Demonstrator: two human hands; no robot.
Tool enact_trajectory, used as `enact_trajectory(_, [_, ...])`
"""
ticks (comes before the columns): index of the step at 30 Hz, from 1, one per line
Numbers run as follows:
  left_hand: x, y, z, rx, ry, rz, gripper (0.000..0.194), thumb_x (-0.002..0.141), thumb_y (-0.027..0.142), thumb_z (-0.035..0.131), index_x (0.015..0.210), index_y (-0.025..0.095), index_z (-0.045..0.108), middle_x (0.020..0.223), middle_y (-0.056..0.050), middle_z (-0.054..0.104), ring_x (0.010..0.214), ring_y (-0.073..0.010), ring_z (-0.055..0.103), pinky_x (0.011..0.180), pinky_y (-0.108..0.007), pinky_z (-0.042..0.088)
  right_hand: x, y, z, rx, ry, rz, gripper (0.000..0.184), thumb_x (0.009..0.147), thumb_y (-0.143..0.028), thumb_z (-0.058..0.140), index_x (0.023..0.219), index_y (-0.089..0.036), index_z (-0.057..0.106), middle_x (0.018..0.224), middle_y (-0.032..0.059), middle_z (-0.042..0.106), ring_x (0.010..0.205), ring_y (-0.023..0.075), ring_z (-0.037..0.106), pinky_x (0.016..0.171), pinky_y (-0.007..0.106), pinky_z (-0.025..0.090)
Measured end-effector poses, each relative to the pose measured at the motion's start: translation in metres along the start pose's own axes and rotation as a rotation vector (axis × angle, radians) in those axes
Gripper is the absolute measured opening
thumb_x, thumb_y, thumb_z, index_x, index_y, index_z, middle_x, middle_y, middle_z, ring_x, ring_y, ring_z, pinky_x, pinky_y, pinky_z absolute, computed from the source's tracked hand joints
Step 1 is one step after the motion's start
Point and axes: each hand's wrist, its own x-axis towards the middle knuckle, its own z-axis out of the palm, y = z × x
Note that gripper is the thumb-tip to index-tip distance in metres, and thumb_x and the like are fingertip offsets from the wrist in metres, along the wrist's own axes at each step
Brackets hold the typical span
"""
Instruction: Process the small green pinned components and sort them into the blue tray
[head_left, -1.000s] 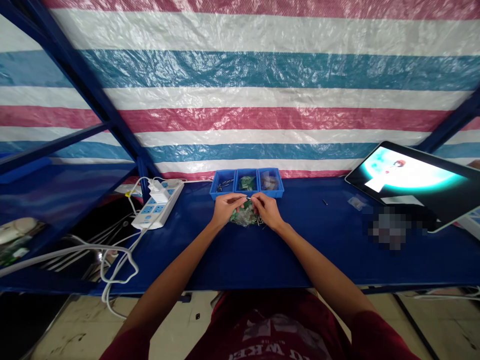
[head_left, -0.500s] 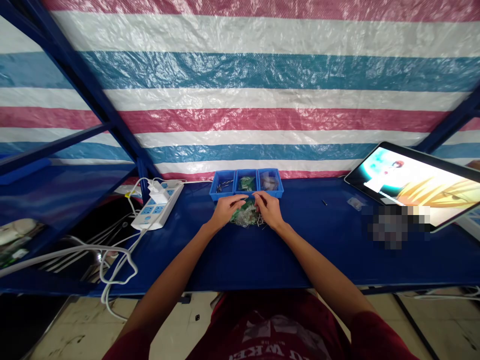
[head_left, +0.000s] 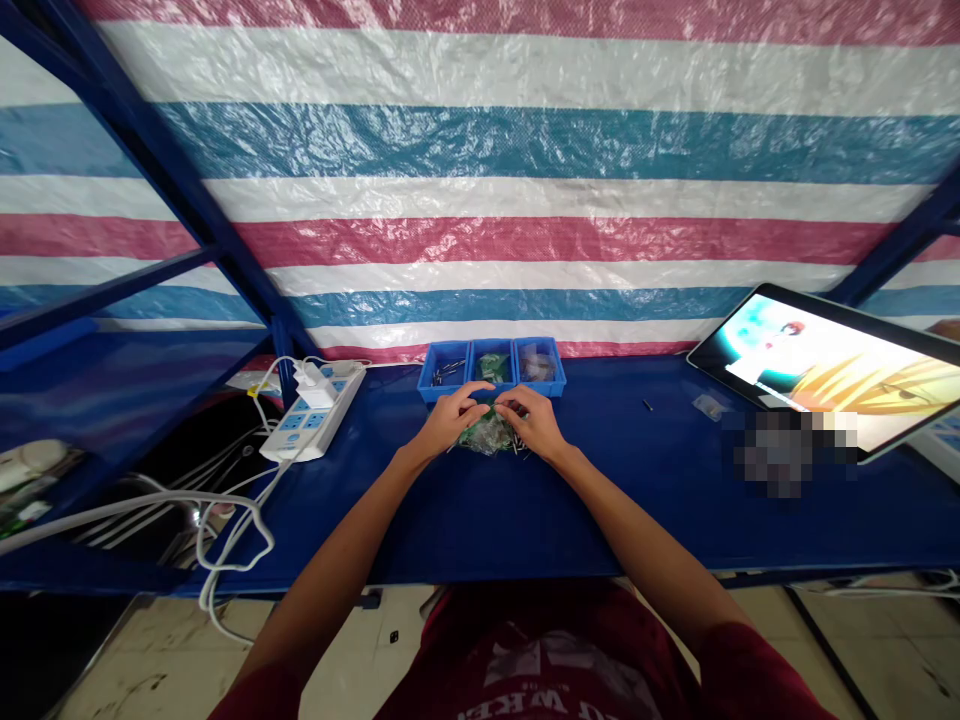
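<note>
My left hand (head_left: 452, 420) and my right hand (head_left: 531, 422) meet just above a loose heap of small green parts in clear plastic (head_left: 487, 437), on the blue tabletop. Their fingertips close together around a small green part (head_left: 491, 409), which is mostly hidden by my fingers. Thin metal pins stick out of the heap's edges. Right behind my hands stands a blue three-compartment tray (head_left: 491, 368), holding metal pins on the left, green parts in the middle and a clear bag on the right.
A white power strip (head_left: 313, 425) with a plugged-in charger lies to the left, and white cables (head_left: 225, 510) trail over the table edge. A tablet (head_left: 825, 370) leans at the right, near a small clear bag (head_left: 709, 406). A striped tarpaulin (head_left: 480, 150) forms the back wall.
My hands have drawn closer together over the heap, and my fingers now curl around the small green part. The picture on the tablet has changed slightly.
</note>
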Motion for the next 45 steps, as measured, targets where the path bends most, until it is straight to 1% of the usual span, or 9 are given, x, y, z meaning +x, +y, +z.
enact_trajectory(7, [-0.0006, -0.0002, -0.0006, -0.023, 0.001, -0.011, 0.037, 0.091, 0.042, 0.05, 0.119, 0.018, 0.058, 0.051, 0.006, 0.044, 0.047, -0.0108, 0.041, 0.049, -0.021, 0.035, -0.0008, -0.0032, -0.0013, 0.005, -0.174, 0.043, 0.026, 0.091, -0.044, 0.051, 0.082, -0.021, 0.058, 0.069, -0.0012, 0.057, 0.059, 0.0134, 0.053, 0.058, 0.024, 0.043])
enact_trajectory(14, [0.0018, -0.0025, -0.0015, -0.02, 0.183, 0.003, 0.03, 0.081, 0.041, 0.065, 0.098, 0.016, 0.069, 0.077, -0.005, 0.07, 0.07, -0.0166, 0.062, 0.062, -0.024, 0.046, -0.0018, -0.0044, -0.0015, 0.09, -0.129, 0.119, 0.028, 0.094, -0.042, 0.044, 0.077, -0.021, 0.053, 0.057, -0.004, 0.053, 0.054, 0.0131, 0.053, 0.057, 0.024, 0.041])
enact_trajectory(19, [0.0034, -0.0075, -0.0015, 0.063, 0.18, 0.048, 0.029, 0.085, 0.041, 0.06, 0.075, 0.015, 0.069, 0.072, -0.005, 0.069, 0.068, -0.0163, 0.062, 0.061, -0.024, 0.044, -0.0014, -0.0025, 0.0001, 0.075, -0.089, 0.124, 0.035, 0.095, -0.043, 0.042, 0.07, -0.021, 0.051, 0.055, -0.0034, 0.051, 0.052, 0.0127, 0.051, 0.056, 0.024, 0.04])
enact_trajectory(23, [0.0028, -0.0054, 0.0, 0.05, 0.206, 0.037, 0.039, 0.088, 0.044, 0.054, 0.064, 0.015, 0.062, 0.057, 0.0, 0.058, 0.055, -0.0118, 0.053, 0.056, -0.022, 0.041, -0.0006, -0.0033, 0.0003, 0.081, -0.06, 0.106, 0.024, 0.09, -0.044, 0.051, 0.089, -0.02, 0.059, 0.069, -0.0011, 0.059, 0.056, 0.0131, 0.054, 0.057, 0.024, 0.043])
enact_trajectory(26, [0.0018, -0.0028, 0.0019, 0.02, 0.201, 0.014, 0.043, 0.089, 0.046, 0.052, 0.059, 0.015, 0.058, 0.05, 0.002, 0.049, 0.049, -0.0097, 0.047, 0.052, -0.021, 0.038, -0.0006, -0.0043, 0.0003, 0.093, -0.053, 0.074, 0.025, 0.089, -0.044, 0.054, 0.088, -0.02, 0.059, 0.075, 0.0008, 0.062, 0.059, 0.0134, 0.056, 0.058, 0.025, 0.044])
enact_trajectory(29, [0.0014, -0.002, 0.0041, -0.013, 0.209, -0.006, 0.045, 0.09, 0.047, 0.05, 0.06, 0.015, 0.058, 0.05, 0.002, 0.05, 0.049, -0.0101, 0.048, 0.052, -0.022, 0.039, -0.0011, -0.0045, 0.0002, 0.065, -0.049, 0.056, 0.028, 0.092, -0.045, 0.05, 0.081, -0.02, 0.058, 0.071, 0.0005, 0.06, 0.058, 0.0131, 0.054, 0.059, 0.025, 0.044])
enact_trajectory(35, [0.0028, -0.0042, 0.0062, 0.014, 0.276, 0.06, 0.028, 0.08, 0.043, 0.066, 0.09, 0.017, 0.07, 0.088, -0.006, 0.071, 0.08, -0.0187, 0.065, 0.062, -0.024, 0.048, -0.0012, -0.0039, -0.0001, 0.024, -0.047, 0.068, 0.036, 0.096, -0.045, 0.041, 0.072, -0.021, 0.052, 0.056, -0.0029, 0.052, 0.053, 0.0127, 0.053, 0.059, 0.024, 0.041])
enact_trajectory(39, [0.0028, -0.0051, 0.0053, 0.052, 0.267, 0.073, 0.028, 0.084, 0.042, 0.063, 0.079, 0.016, 0.071, 0.076, -0.006, 0.072, 0.072, -0.0178, 0.065, 0.061, -0.024, 0.048, -0.0015, -0.0031, 0.0007, 0.022, -0.05, 0.091, 0.043, 0.096, -0.048, 0.038, 0.066, -0.02, 0.051, 0.056, -0.0021, 0.053, 0.052, 0.012, 0.053, 0.058, 0.024, 0.041])
enact_trajectory(45, [0.0024, -0.0046, 0.0056, 0.053, 0.299, 0.067, 0.033, 0.086, 0.043, 0.059, 0.073, 0.015, 0.07, 0.068, -0.004, 0.07, 0.06, -0.015, 0.062, 0.054, -0.023, 0.046, -0.0011, -0.0028, 0.0009, 0.029, -0.007, 0.072, 0.029, 0.092, -0.046, 0.048, 0.089, -0.02, 0.061, 0.073, 0.0011, 0.063, 0.058, 0.0136, 0.056, 0.058, 0.025, 0.044])
